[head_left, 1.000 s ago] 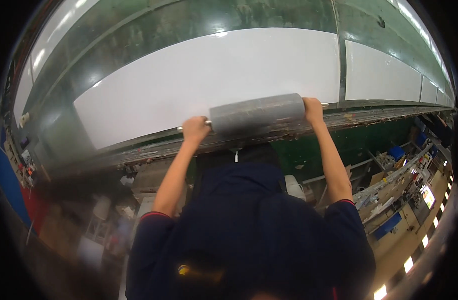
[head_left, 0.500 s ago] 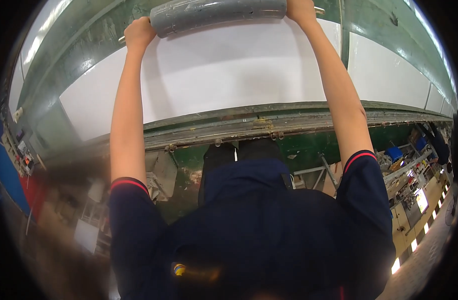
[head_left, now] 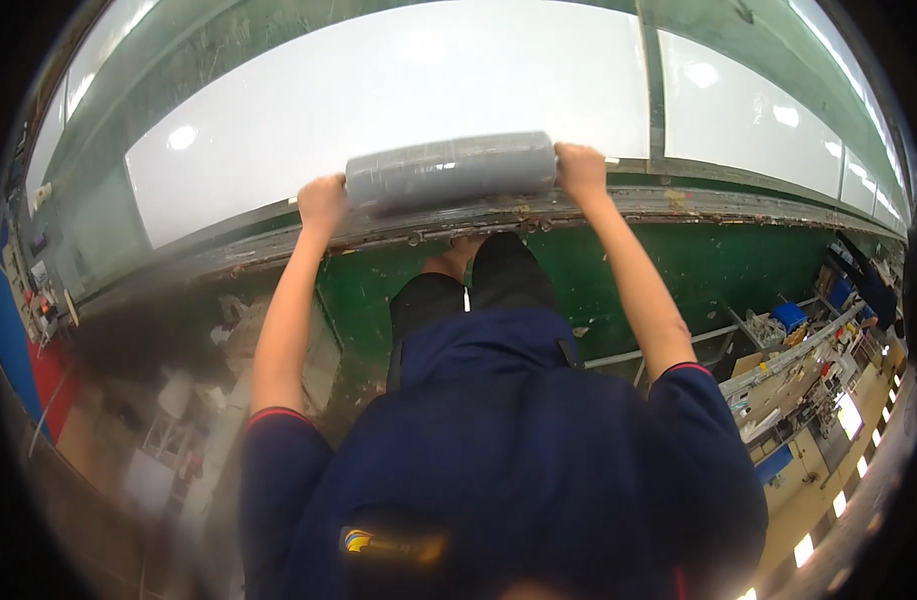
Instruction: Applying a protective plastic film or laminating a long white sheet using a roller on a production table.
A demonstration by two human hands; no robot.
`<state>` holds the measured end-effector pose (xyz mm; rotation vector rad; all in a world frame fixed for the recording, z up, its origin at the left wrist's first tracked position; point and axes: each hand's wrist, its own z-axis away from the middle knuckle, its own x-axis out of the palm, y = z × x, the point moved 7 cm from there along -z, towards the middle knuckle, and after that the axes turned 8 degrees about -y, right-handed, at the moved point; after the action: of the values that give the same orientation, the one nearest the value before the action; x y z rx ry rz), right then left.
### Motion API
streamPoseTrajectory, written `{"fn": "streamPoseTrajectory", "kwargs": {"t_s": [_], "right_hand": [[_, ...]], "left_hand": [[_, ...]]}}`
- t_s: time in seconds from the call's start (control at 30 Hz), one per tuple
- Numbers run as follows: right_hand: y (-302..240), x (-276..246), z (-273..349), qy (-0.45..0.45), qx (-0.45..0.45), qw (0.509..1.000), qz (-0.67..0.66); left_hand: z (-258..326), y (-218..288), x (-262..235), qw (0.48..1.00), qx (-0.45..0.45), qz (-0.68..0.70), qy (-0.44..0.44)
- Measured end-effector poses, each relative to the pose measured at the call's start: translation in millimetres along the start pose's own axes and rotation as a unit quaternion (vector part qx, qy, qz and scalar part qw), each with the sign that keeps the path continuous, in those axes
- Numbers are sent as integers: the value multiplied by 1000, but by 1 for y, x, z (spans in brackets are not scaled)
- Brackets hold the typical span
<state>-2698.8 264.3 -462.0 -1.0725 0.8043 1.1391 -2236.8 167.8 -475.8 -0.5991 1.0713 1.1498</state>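
A thick grey roller [head_left: 451,170] lies crosswise between my hands, over the near edge of a long table. My left hand [head_left: 324,204] is closed round the handle at its left end. Round the right handle, whose tip pokes out beyond the fist, my right hand [head_left: 582,172] is closed too. A large glossy white sheet [head_left: 399,85] lies flat on the green table [head_left: 194,70], stretching away beyond the roller. The roller hides part of the sheet's near edge.
To the right, past a narrow strip, another white sheet [head_left: 749,115] lies on the table. A worn metal rail [head_left: 679,200] runs along the near edge. Behind me at right stands a cluttered bench [head_left: 789,400] with a blue bin [head_left: 789,317]. Blurred items fill the lower left.
Both my hands have drawn the roller from the far side of the white sheet back toward me, to the near table edge. My grip on both handles stays closed.
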Motion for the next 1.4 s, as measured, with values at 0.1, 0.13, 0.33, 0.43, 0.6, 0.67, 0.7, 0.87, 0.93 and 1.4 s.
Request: {"fn": "streamPoseTrajectory", "kwargs": {"t_s": [0.1, 0.13, 0.33, 0.43, 0.6, 0.67, 0.7, 0.87, 0.93, 1.4], "right_hand": [[8, 19, 28, -118, 22, 993, 5], [10, 18, 37, -110, 23, 994, 5], [63, -52, 71, -143, 49, 979, -139], [165, -40, 76, -157, 81, 963, -204], [282, -39, 61, -126, 188, 924, -308], [277, -45, 38, 12, 199, 966, -164], [277, -41, 29, 6, 206, 965, -164], [291, -101, -58, 225, 164, 960, -43], [302, -142, -126, 291, 163, 937, -107], [318, -164, -243, 129, 168, 966, -146]], "left_hand": [[21, 14, 12, 999, 10, 2, -53], [34, 14, 17, 995, 7, 21, -94], [39, 79, -30, 960, 2, 217, -178], [3, 144, -49, 931, 66, 306, -189], [-57, 229, -11, 935, -6, 322, -146], [-54, 225, 1, 963, -46, 256, -66], [-68, 230, 3, 963, -44, 256, -76], [-161, 213, -64, 954, -39, 155, 253], [-224, 200, -95, 928, -131, 237, 254], [-336, 182, -150, 927, -209, 234, 206]]}}
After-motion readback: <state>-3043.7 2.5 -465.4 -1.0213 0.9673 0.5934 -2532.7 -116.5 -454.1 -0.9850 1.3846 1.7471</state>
